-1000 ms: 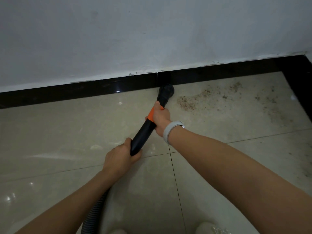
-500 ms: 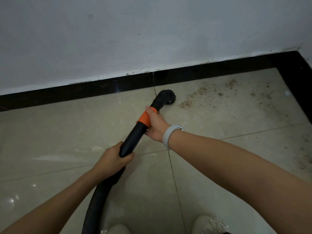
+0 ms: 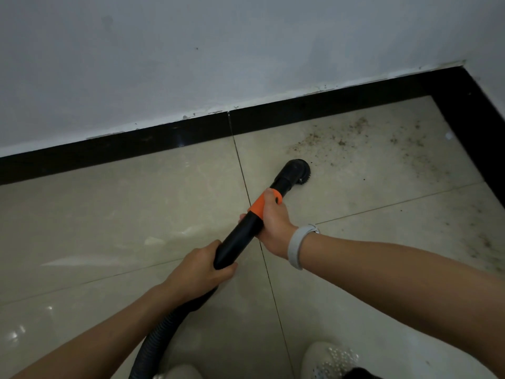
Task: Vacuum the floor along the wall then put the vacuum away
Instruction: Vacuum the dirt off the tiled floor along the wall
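Your left hand (image 3: 198, 265) and right hand (image 3: 273, 217) grip wand (image 3: 240, 236) (both clamped); brush (image 3: 296, 170) on floor (image 3: 136, 201), near dirt (image 3: 341, 138).

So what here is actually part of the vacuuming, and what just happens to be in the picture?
Part of the job:
- vacuum tube, gripped by the left hand and right hand
- brush nozzle on the floor
- ribbed hose
- scattered dirt near the black skirting

Just there:
- grey wristband
- pale shoes
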The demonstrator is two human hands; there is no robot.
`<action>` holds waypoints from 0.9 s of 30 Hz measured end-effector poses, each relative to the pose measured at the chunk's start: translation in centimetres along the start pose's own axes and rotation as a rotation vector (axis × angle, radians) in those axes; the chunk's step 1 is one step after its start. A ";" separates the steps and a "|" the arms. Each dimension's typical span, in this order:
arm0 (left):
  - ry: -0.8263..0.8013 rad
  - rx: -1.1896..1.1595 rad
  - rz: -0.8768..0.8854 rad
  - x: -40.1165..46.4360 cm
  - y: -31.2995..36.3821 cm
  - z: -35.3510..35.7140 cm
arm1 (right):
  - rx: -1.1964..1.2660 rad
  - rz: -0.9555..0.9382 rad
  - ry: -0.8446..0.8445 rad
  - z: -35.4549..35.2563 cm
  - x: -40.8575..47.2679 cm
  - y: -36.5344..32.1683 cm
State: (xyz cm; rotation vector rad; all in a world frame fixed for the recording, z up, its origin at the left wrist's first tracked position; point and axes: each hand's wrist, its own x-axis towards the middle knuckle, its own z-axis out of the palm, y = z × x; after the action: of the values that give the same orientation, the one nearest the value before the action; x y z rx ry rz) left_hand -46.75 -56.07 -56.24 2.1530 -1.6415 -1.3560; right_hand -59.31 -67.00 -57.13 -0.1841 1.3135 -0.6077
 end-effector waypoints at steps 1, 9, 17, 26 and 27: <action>-0.024 0.021 0.016 0.0 0.2 0.3 | 0.012 -0.004 0.021 -0.6 -0.2 0.1; -0.018 0.063 0.034 1.0 0.2 -0.1 | 0.019 -0.042 0.063 -0.3 -0.1 -0.5; 0.118 0.018 -0.023 5.3 1.6 -2.9 | -0.095 -0.052 -0.066 3.9 2.7 -5.4; -0.009 0.183 0.119 3.5 3.4 -0.1 | 0.091 -0.088 0.111 -2.1 1.6 -3.2; -0.041 0.177 0.131 3.1 3.3 0.5 | 0.093 -0.080 0.135 -2.9 1.2 -2.5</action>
State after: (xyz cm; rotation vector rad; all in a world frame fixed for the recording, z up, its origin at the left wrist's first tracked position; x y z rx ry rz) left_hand -49.41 -59.73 -56.45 2.0762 -1.9486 -1.2701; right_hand -62.72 -69.09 -57.76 -0.1213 1.4092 -0.7587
